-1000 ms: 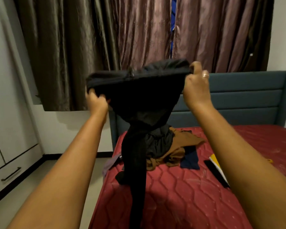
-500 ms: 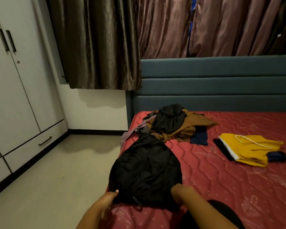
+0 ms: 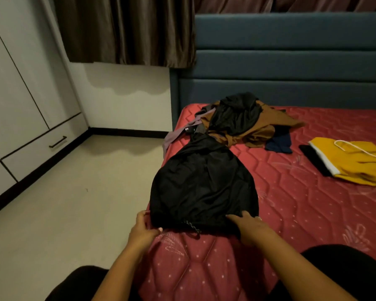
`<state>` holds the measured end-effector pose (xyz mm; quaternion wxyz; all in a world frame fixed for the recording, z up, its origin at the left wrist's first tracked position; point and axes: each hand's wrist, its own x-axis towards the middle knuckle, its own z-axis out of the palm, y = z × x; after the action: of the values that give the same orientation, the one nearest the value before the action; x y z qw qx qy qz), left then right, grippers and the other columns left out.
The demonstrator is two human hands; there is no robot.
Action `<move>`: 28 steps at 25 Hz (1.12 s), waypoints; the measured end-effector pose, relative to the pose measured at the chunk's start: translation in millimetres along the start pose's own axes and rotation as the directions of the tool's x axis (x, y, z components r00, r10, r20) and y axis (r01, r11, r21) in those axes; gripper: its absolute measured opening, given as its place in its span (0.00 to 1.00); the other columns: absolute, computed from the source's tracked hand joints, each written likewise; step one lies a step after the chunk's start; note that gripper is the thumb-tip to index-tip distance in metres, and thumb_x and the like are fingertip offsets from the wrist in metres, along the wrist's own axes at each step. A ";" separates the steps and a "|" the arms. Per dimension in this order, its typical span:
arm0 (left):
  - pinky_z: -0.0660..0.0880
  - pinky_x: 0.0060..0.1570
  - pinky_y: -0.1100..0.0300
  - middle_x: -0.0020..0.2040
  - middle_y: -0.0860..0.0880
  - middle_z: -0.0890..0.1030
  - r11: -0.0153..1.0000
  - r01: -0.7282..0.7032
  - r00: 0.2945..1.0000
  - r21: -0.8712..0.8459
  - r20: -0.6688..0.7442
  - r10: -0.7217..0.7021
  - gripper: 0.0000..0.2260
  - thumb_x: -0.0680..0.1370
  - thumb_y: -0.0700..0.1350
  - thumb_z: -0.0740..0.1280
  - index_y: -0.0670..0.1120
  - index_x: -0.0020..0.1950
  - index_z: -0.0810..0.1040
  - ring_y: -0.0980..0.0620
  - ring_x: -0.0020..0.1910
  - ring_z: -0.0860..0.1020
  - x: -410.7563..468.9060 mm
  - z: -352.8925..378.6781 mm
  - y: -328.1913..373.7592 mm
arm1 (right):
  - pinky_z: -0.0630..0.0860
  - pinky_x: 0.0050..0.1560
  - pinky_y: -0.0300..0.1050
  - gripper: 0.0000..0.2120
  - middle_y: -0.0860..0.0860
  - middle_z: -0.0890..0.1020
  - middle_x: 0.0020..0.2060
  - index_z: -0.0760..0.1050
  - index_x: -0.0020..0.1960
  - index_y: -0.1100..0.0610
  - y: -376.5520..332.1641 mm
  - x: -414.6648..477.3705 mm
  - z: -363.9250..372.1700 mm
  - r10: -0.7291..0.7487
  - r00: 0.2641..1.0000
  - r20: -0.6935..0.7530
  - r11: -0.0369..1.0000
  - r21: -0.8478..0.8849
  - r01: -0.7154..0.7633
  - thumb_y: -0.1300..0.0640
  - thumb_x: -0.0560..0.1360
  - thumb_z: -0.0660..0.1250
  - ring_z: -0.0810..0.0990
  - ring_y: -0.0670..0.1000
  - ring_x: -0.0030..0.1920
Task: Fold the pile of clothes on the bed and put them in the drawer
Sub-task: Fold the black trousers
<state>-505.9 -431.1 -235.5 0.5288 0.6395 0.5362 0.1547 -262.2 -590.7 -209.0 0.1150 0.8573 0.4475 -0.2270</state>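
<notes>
Tension kept the black garment flat on the bed for folding: my left hand pinched its near corner, my right hand pressed open-fingered at lower centre.

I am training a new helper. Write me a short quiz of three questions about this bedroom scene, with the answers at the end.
1. Which lies closer to the headboard: the unfolded pile or the yellow garment?
2. True or false: the black garment hangs in the air.
3. The left hand and the right hand both touch: A the yellow garment; B the near edge of the black garment; C the unfolded pile.

Key: 1 the unfolded pile. 2 false, it lies spread on the bed. 3 B.
</notes>
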 end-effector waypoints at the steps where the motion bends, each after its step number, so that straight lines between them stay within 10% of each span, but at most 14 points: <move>1: 0.73 0.53 0.55 0.59 0.46 0.79 0.994 -0.038 0.999 0.105 0.001 0.038 0.25 0.72 0.38 0.71 0.53 0.65 0.67 0.43 0.55 0.78 3.4 1.7 3.9 | 0.69 0.66 0.53 0.33 0.54 0.56 0.74 0.51 0.77 0.40 1.0 3.5 2.0 0.010 1.000 -0.024 1.000 0.016 -0.009 0.62 0.78 0.59 0.65 0.63 0.69; 5: 0.69 0.45 0.58 0.55 0.44 0.79 0.969 -0.110 0.990 0.219 -0.060 0.125 0.24 0.75 0.35 0.63 0.53 0.68 0.68 0.41 0.54 0.78 32.2 20.5 19.7 | 0.69 0.64 0.48 0.26 0.54 0.67 0.68 0.66 0.71 0.43 5.8 38.5 2.8 0.011 0.989 -0.145 0.994 0.111 0.005 0.65 0.77 0.58 0.71 0.60 0.64; 12: 0.79 0.46 0.50 0.45 0.41 0.81 0.908 -0.108 0.929 -0.406 -0.367 -0.054 0.21 0.68 0.26 0.54 0.46 0.40 0.81 0.41 0.46 0.79 65.5 -8.3 30.6 | 0.75 0.54 0.48 0.24 0.56 0.82 0.56 0.82 0.56 0.51 67.9 54.2 -43.6 0.384 0.843 -0.377 0.874 0.444 -0.199 0.72 0.69 0.61 0.80 0.59 0.56; 18: 0.75 0.30 0.63 0.46 0.41 0.81 0.848 0.104 0.988 -0.519 -0.043 -0.147 0.19 0.73 0.27 0.55 0.41 0.55 0.80 0.47 0.41 0.78 39.3 -7.1 44.0 | 0.72 0.40 0.35 0.25 0.51 0.81 0.54 0.81 0.50 0.48 52.7 40.3 -34.9 -0.031 0.993 0.114 0.945 0.327 -0.008 0.73 0.71 0.54 0.78 0.48 0.50; 22: 0.79 0.40 0.56 0.46 0.43 0.83 0.640 0.058 0.993 -0.766 -0.024 -0.118 0.10 0.77 0.35 0.59 0.39 0.49 0.81 0.45 0.42 0.81 25.1 -8.5 51.3 | 0.69 0.44 0.40 0.18 0.59 0.78 0.61 0.76 0.62 0.59 54.7 31.7 -48.1 0.202 0.977 -0.067 0.975 0.111 -0.194 0.67 0.75 0.57 0.78 0.58 0.59; 28: 0.76 0.59 0.47 0.51 0.45 0.83 0.933 -0.055 0.979 -0.355 -0.201 -0.019 0.15 0.74 0.30 0.67 0.51 0.45 0.83 0.45 0.53 0.81 27.5 -5.0 26.0 | 0.70 0.41 0.38 0.14 0.57 0.80 0.55 0.76 0.54 0.58 41.6 9.7 -38.1 0.034 0.994 0.101 0.995 0.093 -0.043 0.69 0.74 0.57 0.79 0.52 0.50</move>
<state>-485.8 -401.7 -221.8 0.5783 0.5181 0.5437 0.3187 -212.4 -592.3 -180.9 0.1005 0.8579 0.4134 -0.2881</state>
